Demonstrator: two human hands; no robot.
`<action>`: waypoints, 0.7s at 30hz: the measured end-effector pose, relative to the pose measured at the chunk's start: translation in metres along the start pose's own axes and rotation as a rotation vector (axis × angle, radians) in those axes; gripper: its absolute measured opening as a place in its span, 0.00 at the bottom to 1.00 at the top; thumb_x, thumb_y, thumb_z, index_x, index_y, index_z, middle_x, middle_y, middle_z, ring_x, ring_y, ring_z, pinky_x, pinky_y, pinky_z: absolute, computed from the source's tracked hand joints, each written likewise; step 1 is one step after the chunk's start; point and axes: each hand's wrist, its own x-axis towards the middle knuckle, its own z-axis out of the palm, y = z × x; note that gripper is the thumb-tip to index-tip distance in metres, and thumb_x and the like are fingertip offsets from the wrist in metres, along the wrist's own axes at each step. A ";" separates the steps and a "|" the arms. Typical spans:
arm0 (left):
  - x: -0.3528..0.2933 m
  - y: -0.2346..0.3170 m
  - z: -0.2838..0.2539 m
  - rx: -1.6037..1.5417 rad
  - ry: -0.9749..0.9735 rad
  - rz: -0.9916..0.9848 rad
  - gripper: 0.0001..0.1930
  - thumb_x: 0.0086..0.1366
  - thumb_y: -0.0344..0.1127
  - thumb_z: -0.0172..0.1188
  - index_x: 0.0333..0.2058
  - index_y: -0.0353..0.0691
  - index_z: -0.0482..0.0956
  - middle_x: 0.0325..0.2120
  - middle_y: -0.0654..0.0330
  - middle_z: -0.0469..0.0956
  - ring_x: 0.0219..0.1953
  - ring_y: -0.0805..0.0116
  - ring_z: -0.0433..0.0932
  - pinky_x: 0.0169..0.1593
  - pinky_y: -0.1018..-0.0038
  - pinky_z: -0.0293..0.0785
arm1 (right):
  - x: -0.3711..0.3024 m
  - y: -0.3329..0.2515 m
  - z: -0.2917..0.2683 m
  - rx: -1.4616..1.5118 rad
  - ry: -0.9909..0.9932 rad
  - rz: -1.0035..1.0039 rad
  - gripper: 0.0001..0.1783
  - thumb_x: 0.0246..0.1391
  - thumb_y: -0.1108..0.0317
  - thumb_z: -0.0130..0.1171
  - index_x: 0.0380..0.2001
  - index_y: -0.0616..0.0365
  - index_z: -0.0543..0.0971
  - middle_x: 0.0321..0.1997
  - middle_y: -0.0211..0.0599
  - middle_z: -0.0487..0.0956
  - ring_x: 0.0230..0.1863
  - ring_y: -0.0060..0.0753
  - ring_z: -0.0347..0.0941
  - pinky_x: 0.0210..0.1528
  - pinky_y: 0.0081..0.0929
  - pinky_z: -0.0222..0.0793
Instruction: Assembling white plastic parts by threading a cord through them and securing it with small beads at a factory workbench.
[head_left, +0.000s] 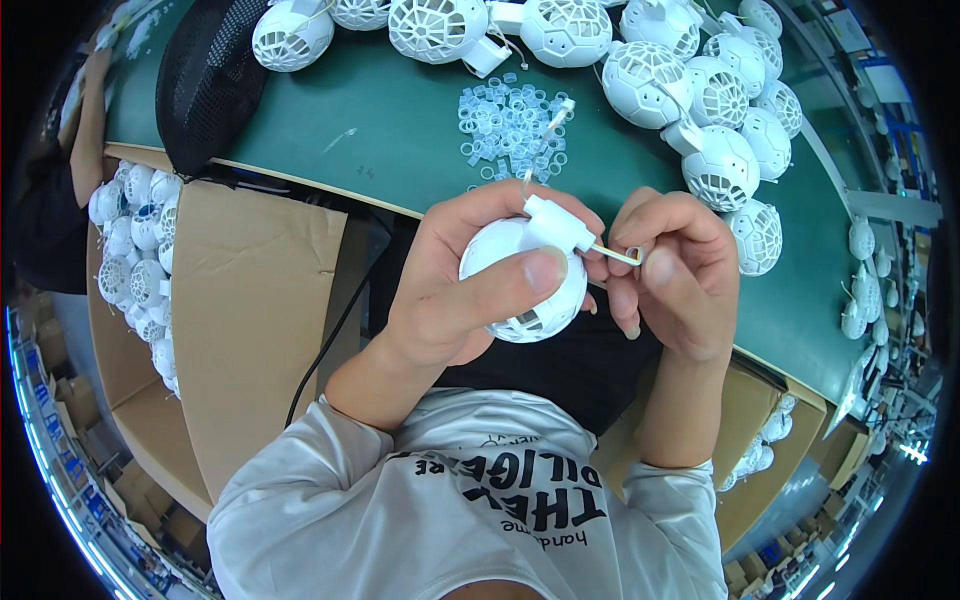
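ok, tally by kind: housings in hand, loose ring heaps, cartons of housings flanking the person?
White round plastic housing with openwork, in the left hand: 1
Heap of small translucent pale-blue plastic rings: 1
Open brown cardboard cartons of white housings, left and right: 2
Total: 4

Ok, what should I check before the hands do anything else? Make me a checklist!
1. White round unit held in the left hand: ok.
2. Thin wire reachable, sticking out of the unit: ok.
3. Right hand at the wire's tip: ok.
4. Small ring around the wire: cannot tell, fingers crowd it.
5. Spare clear rings on the green table: ok, loosely piled.
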 end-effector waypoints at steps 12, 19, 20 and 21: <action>-0.005 -0.016 0.019 0.153 0.008 0.025 0.29 0.58 0.32 0.71 0.55 0.37 0.66 0.51 0.53 0.73 0.52 0.61 0.77 0.52 0.61 0.83 | -0.014 -0.060 0.028 -1.159 0.320 -0.475 0.14 0.37 0.77 0.77 0.31 0.69 0.85 0.25 0.45 0.83 0.23 0.29 0.76 0.22 0.17 0.64; 0.000 -0.024 0.006 0.674 -0.093 0.238 0.28 0.58 0.31 0.69 0.55 0.33 0.69 0.51 0.50 0.74 0.50 0.61 0.77 0.52 0.69 0.74 | -0.005 -0.057 0.045 -1.315 0.168 -0.662 0.07 0.47 0.81 0.65 0.31 0.73 0.81 0.23 0.46 0.79 0.21 0.26 0.71 0.21 0.16 0.60; 0.001 -0.026 0.006 0.782 -0.116 0.361 0.27 0.58 0.31 0.69 0.54 0.32 0.69 0.50 0.50 0.75 0.49 0.60 0.77 0.52 0.70 0.73 | -0.005 -0.055 0.048 -1.267 0.202 -0.646 0.06 0.47 0.80 0.65 0.31 0.73 0.81 0.22 0.46 0.79 0.21 0.26 0.70 0.22 0.17 0.60; 0.000 -0.026 0.006 0.780 -0.107 0.365 0.27 0.58 0.31 0.69 0.54 0.32 0.69 0.50 0.50 0.75 0.49 0.60 0.77 0.52 0.70 0.73 | -0.005 -0.053 0.050 -1.266 0.192 -0.644 0.06 0.47 0.80 0.65 0.31 0.73 0.81 0.22 0.46 0.79 0.21 0.26 0.70 0.22 0.17 0.60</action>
